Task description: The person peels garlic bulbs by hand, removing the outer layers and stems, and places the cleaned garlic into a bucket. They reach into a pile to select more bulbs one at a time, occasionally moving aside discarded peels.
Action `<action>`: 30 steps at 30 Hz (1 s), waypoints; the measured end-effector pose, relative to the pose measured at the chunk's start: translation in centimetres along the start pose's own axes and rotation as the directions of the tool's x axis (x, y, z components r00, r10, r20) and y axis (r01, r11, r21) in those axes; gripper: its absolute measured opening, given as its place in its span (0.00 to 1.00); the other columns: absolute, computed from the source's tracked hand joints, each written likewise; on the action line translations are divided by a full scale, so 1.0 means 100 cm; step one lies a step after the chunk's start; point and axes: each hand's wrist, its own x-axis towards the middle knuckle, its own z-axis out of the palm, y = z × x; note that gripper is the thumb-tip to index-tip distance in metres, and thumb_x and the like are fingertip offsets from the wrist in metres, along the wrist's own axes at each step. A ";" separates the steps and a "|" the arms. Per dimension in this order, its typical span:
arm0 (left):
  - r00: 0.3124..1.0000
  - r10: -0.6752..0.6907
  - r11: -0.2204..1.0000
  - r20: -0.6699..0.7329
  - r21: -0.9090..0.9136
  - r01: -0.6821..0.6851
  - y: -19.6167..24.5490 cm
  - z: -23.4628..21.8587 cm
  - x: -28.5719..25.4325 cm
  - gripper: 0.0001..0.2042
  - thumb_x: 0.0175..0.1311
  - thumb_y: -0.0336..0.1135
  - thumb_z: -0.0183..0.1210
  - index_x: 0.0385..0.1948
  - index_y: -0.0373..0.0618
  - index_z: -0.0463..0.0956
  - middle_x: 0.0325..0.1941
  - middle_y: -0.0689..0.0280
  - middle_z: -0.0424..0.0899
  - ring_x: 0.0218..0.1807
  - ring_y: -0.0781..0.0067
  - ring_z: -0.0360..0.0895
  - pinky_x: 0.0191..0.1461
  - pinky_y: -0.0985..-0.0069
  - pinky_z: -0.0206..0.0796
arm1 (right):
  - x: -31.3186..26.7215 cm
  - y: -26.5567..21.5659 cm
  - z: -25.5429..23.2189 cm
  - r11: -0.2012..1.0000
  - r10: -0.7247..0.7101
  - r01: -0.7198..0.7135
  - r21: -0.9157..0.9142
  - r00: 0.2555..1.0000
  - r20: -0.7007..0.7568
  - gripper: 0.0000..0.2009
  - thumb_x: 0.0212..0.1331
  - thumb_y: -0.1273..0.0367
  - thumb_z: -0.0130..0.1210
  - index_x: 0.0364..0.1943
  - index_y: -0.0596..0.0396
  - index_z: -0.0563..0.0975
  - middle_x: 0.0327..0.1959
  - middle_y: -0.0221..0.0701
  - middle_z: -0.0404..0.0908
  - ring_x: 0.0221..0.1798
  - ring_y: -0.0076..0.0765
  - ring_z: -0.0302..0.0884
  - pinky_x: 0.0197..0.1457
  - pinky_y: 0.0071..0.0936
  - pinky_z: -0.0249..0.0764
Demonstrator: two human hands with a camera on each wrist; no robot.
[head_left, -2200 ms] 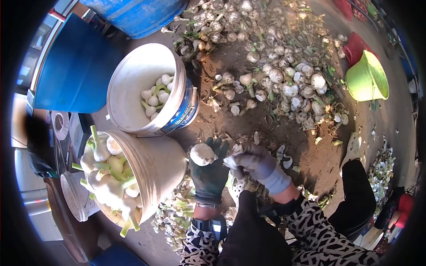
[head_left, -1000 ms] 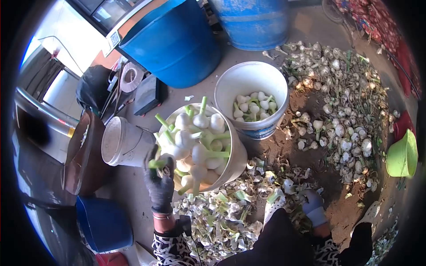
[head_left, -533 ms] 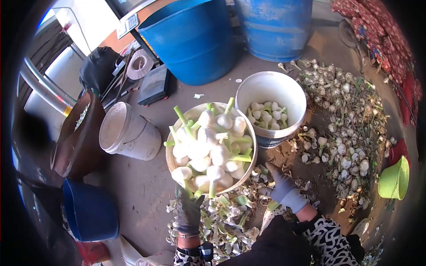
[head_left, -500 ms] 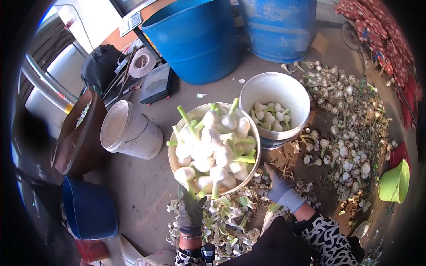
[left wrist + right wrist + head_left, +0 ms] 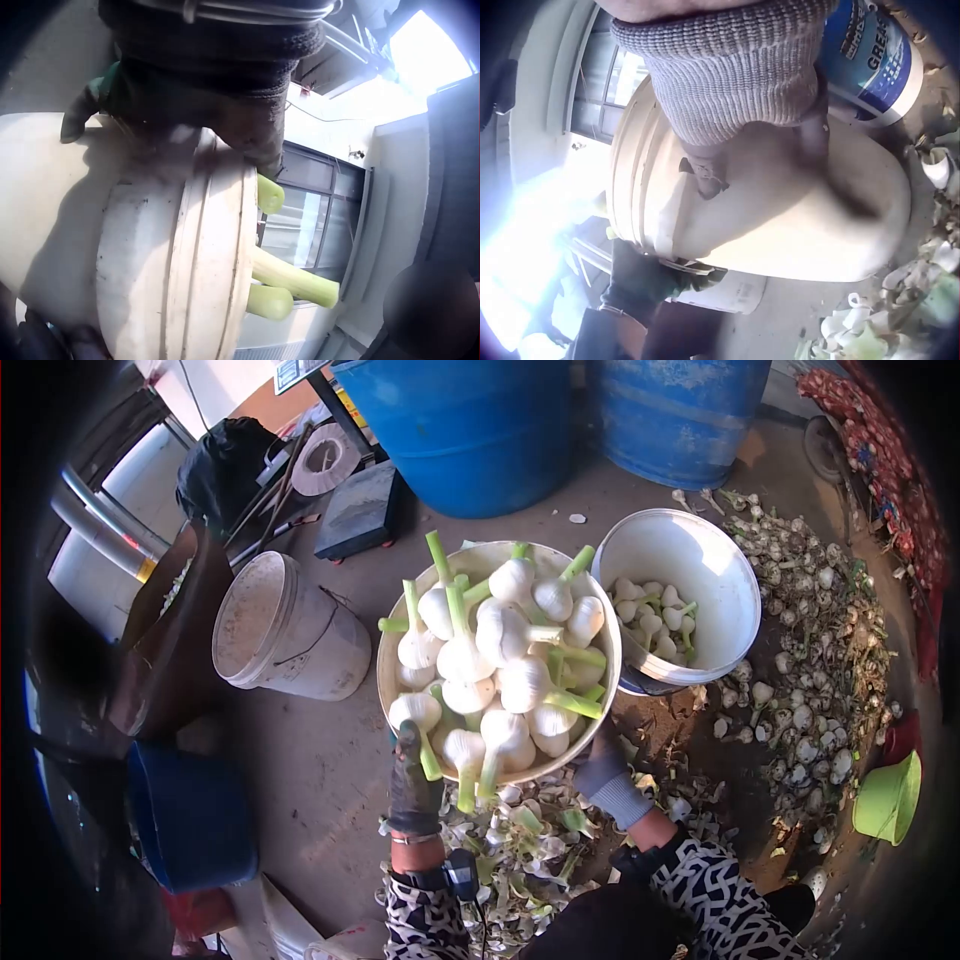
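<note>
A cream plastic bucket [image 5: 604, 720] heaped with white garlic bulbs [image 5: 500, 632] with cut green stalks fills the middle of the head view. My left hand [image 5: 412, 790], in a dark glove, grips the bucket's left side, thumb up at the rim. In the left wrist view this hand's fingers spread over the outer wall below the collar. My right hand [image 5: 606, 772], in a grey glove, holds the opposite side. The right wrist view shows its thumb and fingers spread around the outer wall [image 5: 780, 240]. In the head view the right fingertips are hidden by the bucket.
A white bucket [image 5: 735, 575] with fewer garlic bulbs stands at the right. A dirty white bucket [image 5: 330, 645] is at the left, large blue tubs [image 5: 470, 440] behind. Unpeeled garlic [image 5: 800, 700] and a green bucket [image 5: 888, 800] lie right. Peel scraps [image 5: 510, 870] cover the floor near me.
The left hand held a garlic bulb, carried it to the heaped bucket and let it go. Both hands then came to the bucket's sides. The bucket now looks larger and closer.
</note>
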 end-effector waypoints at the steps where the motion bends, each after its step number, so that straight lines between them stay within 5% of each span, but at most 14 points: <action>1: 0.989 0.131 0.901 0.067 0.409 -0.147 -0.008 -0.024 0.024 0.27 0.72 0.54 0.44 0.56 0.34 0.67 0.55 0.55 0.75 0.55 0.65 0.74 0.59 0.68 0.68 | 0.013 -0.012 0.007 0.988 -0.067 0.060 -0.143 0.997 -0.048 0.48 0.39 0.75 0.72 0.67 0.48 0.53 0.61 0.39 0.65 0.63 0.43 0.67 0.62 0.39 0.72; 2: 0.996 -0.030 1.000 0.084 -0.005 0.030 0.012 -0.012 0.039 0.28 0.70 0.56 0.48 0.57 0.38 0.67 0.54 0.59 0.75 0.54 0.66 0.74 0.59 0.68 0.67 | 0.028 -0.034 0.009 0.952 -0.143 0.113 -0.284 0.986 -0.090 0.47 0.40 0.75 0.71 0.67 0.47 0.54 0.61 0.38 0.66 0.63 0.43 0.68 0.62 0.39 0.71; 4: 0.998 -0.023 0.999 0.062 -0.029 0.025 0.023 -0.013 0.079 0.30 0.67 0.57 0.53 0.59 0.39 0.66 0.55 0.61 0.74 0.55 0.66 0.73 0.60 0.68 0.67 | 0.079 -0.018 0.031 0.986 -0.157 0.156 -0.056 0.987 -0.032 0.53 0.39 0.71 0.71 0.70 0.56 0.46 0.66 0.51 0.58 0.65 0.56 0.64 0.65 0.41 0.68; 11: 0.977 -0.073 0.987 0.201 -0.125 0.100 0.055 -0.025 0.226 0.32 0.62 0.58 0.56 0.62 0.48 0.63 0.57 0.59 0.75 0.53 0.57 0.77 0.49 0.52 0.75 | 0.229 -0.031 0.084 0.953 -0.024 0.018 -0.303 1.000 -0.016 0.59 0.32 0.58 0.78 0.69 0.59 0.49 0.65 0.49 0.63 0.67 0.51 0.63 0.68 0.36 0.65; 14: 0.986 0.098 0.981 0.135 0.154 -0.119 0.049 -0.055 0.272 0.26 0.67 0.46 0.55 0.63 0.46 0.62 0.59 0.56 0.73 0.60 0.51 0.71 0.60 0.64 0.69 | 0.220 -0.061 0.057 0.987 0.030 -0.016 -0.161 0.996 0.088 0.55 0.37 0.56 0.76 0.69 0.60 0.52 0.64 0.49 0.65 0.65 0.48 0.66 0.66 0.34 0.67; 16: 0.900 0.343 0.668 0.268 0.605 -0.435 0.032 -0.091 0.293 0.23 0.70 0.38 0.51 0.65 0.43 0.60 0.61 0.57 0.72 0.65 0.55 0.66 0.65 0.69 0.63 | 0.185 -0.028 0.035 0.977 -0.026 0.070 -0.203 0.977 0.212 0.48 0.43 0.57 0.73 0.68 0.57 0.57 0.62 0.48 0.69 0.62 0.45 0.71 0.65 0.33 0.68; 17: 0.972 0.234 0.881 -0.036 0.431 -0.196 0.039 -0.083 0.283 0.24 0.69 0.35 0.52 0.66 0.42 0.61 0.64 0.56 0.70 0.68 0.60 0.63 0.68 0.68 0.58 | 0.141 -0.053 0.006 0.995 0.083 -0.062 -0.081 0.957 0.279 0.39 0.50 0.59 0.69 0.66 0.55 0.63 0.61 0.46 0.72 0.58 0.42 0.75 0.61 0.33 0.72; 18: 0.974 0.225 0.886 -0.034 0.423 -0.190 0.054 -0.086 0.272 0.24 0.69 0.35 0.52 0.66 0.42 0.61 0.64 0.56 0.70 0.68 0.60 0.63 0.68 0.68 0.58 | 0.106 -0.053 -0.019 0.994 0.093 -0.073 -0.077 0.945 0.314 0.35 0.52 0.61 0.68 0.64 0.55 0.66 0.59 0.44 0.74 0.56 0.39 0.76 0.58 0.32 0.73; 20: 0.810 0.585 0.705 -0.044 0.521 -0.481 0.088 -0.096 0.244 0.28 0.65 0.40 0.58 0.66 0.43 0.63 0.66 0.52 0.69 0.67 0.57 0.65 0.69 0.67 0.56 | 0.035 -0.012 -0.079 0.992 0.090 -0.053 -0.115 0.935 0.343 0.26 0.55 0.67 0.66 0.59 0.55 0.72 0.52 0.37 0.80 0.52 0.31 0.79 0.54 0.28 0.76; 22: 0.645 0.751 -0.252 0.141 0.964 0.082 0.150 -0.094 0.209 0.38 0.56 0.53 0.63 0.65 0.42 0.62 0.65 0.49 0.70 0.66 0.51 0.66 0.69 0.59 0.55 | -0.047 0.038 -0.144 0.960 0.277 -0.279 -0.037 0.915 0.294 0.22 0.56 0.67 0.64 0.56 0.55 0.74 0.46 0.36 0.83 0.47 0.29 0.80 0.52 0.27 0.75; 23: 0.654 0.725 -0.429 0.218 0.885 0.181 0.154 -0.136 0.221 0.39 0.51 0.55 0.64 0.65 0.47 0.63 0.65 0.49 0.70 0.65 0.49 0.67 0.67 0.53 0.56 | -0.082 0.004 -0.175 0.873 0.348 -0.240 -0.424 0.916 0.199 0.18 0.58 0.66 0.62 0.53 0.55 0.76 0.45 0.37 0.83 0.45 0.30 0.81 0.51 0.28 0.75; 24: 0.883 0.462 -0.448 -0.090 0.835 0.319 0.163 -0.150 0.216 0.39 0.49 0.53 0.65 0.66 0.52 0.62 0.65 0.51 0.69 0.66 0.53 0.67 0.67 0.51 0.55 | -0.114 -0.006 -0.200 0.823 0.447 -0.349 -0.448 0.885 0.132 0.16 0.59 0.66 0.60 0.50 0.56 0.78 0.44 0.36 0.83 0.45 0.32 0.81 0.49 0.29 0.75; 25: 0.929 0.342 -0.466 -0.144 0.832 0.300 0.162 -0.187 0.223 0.40 0.47 0.51 0.65 0.66 0.54 0.62 0.62 0.51 0.73 0.63 0.51 0.70 0.66 0.53 0.58 | -0.148 -0.006 -0.222 0.788 0.567 -0.539 -0.297 0.824 0.009 0.14 0.58 0.70 0.60 0.49 0.57 0.79 0.41 0.33 0.83 0.42 0.25 0.79 0.48 0.27 0.76; 30: 0.918 0.330 -0.434 0.221 0.899 -0.060 0.124 -0.194 0.165 0.30 0.50 0.41 0.67 0.55 0.35 0.72 0.50 0.43 0.79 0.53 0.43 0.76 0.56 0.58 0.68 | -0.246 -0.037 -0.328 0.781 0.238 -0.270 -0.563 0.962 -0.131 0.18 0.54 0.71 0.62 0.51 0.56 0.77 0.45 0.34 0.83 0.46 0.28 0.80 0.53 0.29 0.76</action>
